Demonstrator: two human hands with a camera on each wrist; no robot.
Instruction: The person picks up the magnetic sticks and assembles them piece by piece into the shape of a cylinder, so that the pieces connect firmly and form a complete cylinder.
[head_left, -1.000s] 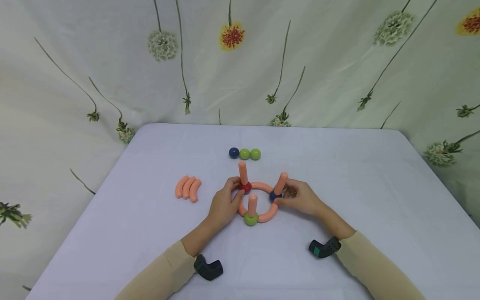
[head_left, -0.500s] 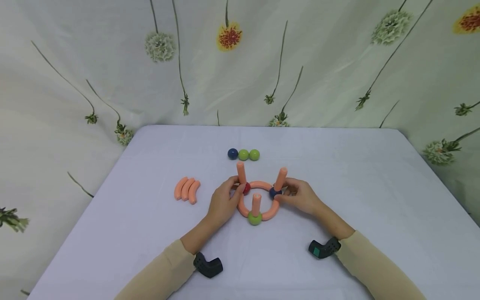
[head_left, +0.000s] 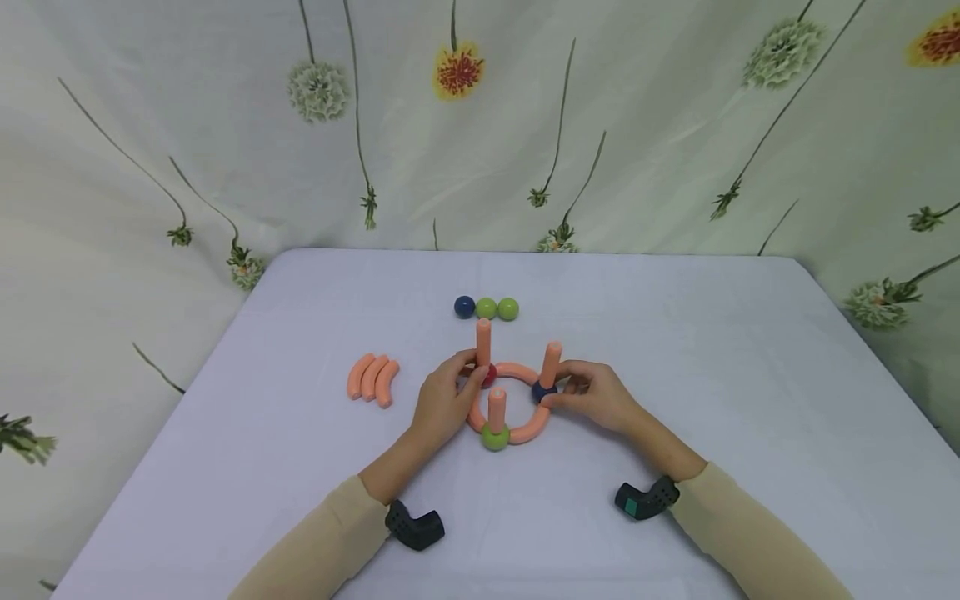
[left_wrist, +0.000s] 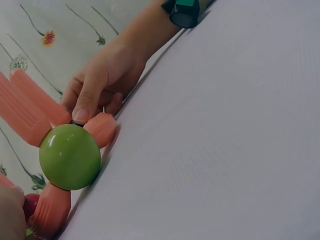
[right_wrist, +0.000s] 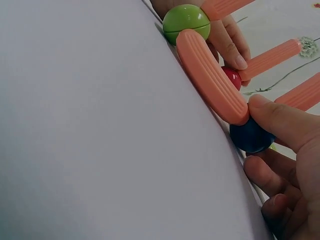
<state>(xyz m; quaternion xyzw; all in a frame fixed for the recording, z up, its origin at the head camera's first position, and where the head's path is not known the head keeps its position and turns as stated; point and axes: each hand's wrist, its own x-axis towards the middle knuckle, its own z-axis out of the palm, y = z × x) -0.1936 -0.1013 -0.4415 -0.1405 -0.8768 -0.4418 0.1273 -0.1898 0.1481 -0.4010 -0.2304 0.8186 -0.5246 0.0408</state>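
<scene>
- The left hand (head_left: 442,404) pinched the red ball (head_left: 489,377) at the far left of an orange ring (head_left: 517,371) lying on the table (head_left: 675,350), thumb and fingers closed round it.
- The right hand (head_left: 596,396) pinched the dark blue ball (head_left: 543,391) on the ring's right side; in the right wrist view the thumb (right_wrist: 280,120) lay over that ball, with the other fingers curled beneath.
- The ring sat near the middle of the table, made of curved orange pieces joined by three balls: red, dark blue, and a green ball (head_left: 495,437) on the side nearest the person.
- An orange peg stood up from each ball: one on the red (head_left: 483,342), one on the blue (head_left: 552,362), leaning slightly right, and one on the green (head_left: 497,408).
- Three loose curved orange pieces (head_left: 372,379) lay side by side, touching, left of the ring.
- Farther back, a loose blue ball (head_left: 464,307) and two green balls (head_left: 497,309) sat in a row.
- A flowered cloth (head_left: 225,125) hung behind the table.
</scene>
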